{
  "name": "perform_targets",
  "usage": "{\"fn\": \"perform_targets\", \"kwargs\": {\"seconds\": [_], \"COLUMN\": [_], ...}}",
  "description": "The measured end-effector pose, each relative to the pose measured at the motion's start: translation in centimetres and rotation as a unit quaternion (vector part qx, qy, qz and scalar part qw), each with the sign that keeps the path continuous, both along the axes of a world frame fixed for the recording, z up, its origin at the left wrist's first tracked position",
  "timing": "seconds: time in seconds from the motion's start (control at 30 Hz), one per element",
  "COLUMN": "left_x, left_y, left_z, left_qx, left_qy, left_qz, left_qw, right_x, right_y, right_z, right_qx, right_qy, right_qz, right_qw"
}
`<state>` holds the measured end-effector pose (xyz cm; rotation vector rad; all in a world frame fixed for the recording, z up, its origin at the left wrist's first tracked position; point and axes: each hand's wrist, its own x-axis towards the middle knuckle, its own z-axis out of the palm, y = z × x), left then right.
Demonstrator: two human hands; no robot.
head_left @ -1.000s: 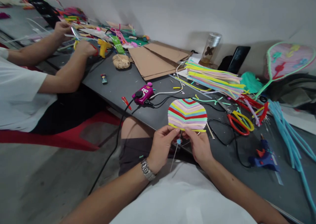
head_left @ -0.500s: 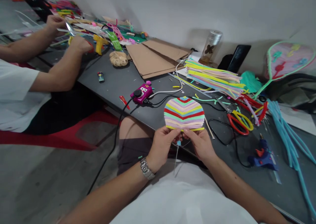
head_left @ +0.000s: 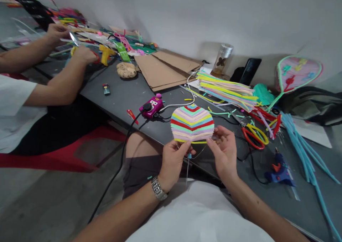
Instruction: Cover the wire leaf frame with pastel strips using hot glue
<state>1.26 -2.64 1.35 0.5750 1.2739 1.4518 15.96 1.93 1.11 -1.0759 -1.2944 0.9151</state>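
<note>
A round disc of striped pipe cleaners [head_left: 192, 122] in pink, yellow, red, green and blue is upright in front of me. My left hand [head_left: 173, 165] grips its lower edge, and my right hand [head_left: 223, 151] pinches its lower right edge. Beneath the disc hang a small blue bead [head_left: 189, 156] and a thin stick [head_left: 187, 171]. At the left, a co-worker's hands [head_left: 77, 46] work with scissors [head_left: 73, 39] over the table.
On the dark grey table lie a bundle of pipe cleaners [head_left: 227, 90], red-handled scissors [head_left: 253, 137], a blue glue gun [head_left: 279, 174], a magenta power socket [head_left: 151, 106] with black cables, and cardboard sheets [head_left: 160, 71]. Long blue pipe cleaners [head_left: 304, 156] lie at the right.
My right hand has moved outward along the disc's lower edge, away from my left hand. The disc has tilted slightly, and the whole view has shifted a little.
</note>
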Motion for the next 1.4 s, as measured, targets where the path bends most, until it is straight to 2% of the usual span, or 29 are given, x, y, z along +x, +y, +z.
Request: {"fn": "perform_targets", "kwargs": {"seconds": [0.03,0.07,0.13,0.2,0.3,0.57,0.73,0.87,1.03,1.23,1.33,1.4], "left_x": [0.0,-0.1,-0.2,-0.2,-0.3,-0.3,-0.5,-0.8,-1.1,-1.1,-1.2,-1.1], "left_y": [0.0,0.1,0.1,0.2,0.2,-0.1,-0.1,0.0,-0.5,-1.0,-1.0,-1.0], "left_z": [0.1,0.1,0.1,-0.1,-0.5,-0.5,-0.1,0.2,0.0,-0.2,0.1,0.2], "left_qx": [0.002,0.005,0.019,0.034,0.038,0.023,0.036,0.055,0.041,0.031,0.024,0.025], "left_qy": [0.001,0.001,0.003,0.006,0.002,-0.021,-0.005,0.018,0.02,0.015,0.009,-0.001], "left_qz": [0.002,0.003,0.0,-0.001,-0.001,-0.002,-0.012,-0.022,-0.045,-0.067,-0.067,-0.053], "left_qw": [1.0,1.0,1.0,0.999,0.999,1.0,0.999,0.998,0.998,0.997,0.997,0.998], "right_x": [0.2,0.3,0.4,0.2,-0.4,-0.6,-0.6,-0.7,-0.8,-1.0,-1.0,-1.0], "right_y": [-0.1,-0.1,-0.1,0.0,0.3,1.4,2.5,3.1,3.5,4.0,4.4,4.5], "right_z": [0.3,0.7,1.6,2.4,3.1,3.0,3.7,4.8,6.0,6.3,6.1,5.8], "right_qx": [0.085,0.17,0.3,0.351,0.36,0.35,0.338,0.362,0.368,0.38,0.384,0.379], "right_qy": [-0.077,-0.161,-0.308,-0.4,-0.458,-0.481,-0.492,-0.5,-0.521,-0.531,-0.529,-0.525], "right_qz": [-0.017,-0.018,0.017,0.063,0.099,0.167,0.221,0.255,0.312,0.357,0.366,0.363], "right_qw": [0.993,0.972,0.903,0.844,0.807,0.786,0.771,0.744,0.704,0.668,0.662,0.671]}}
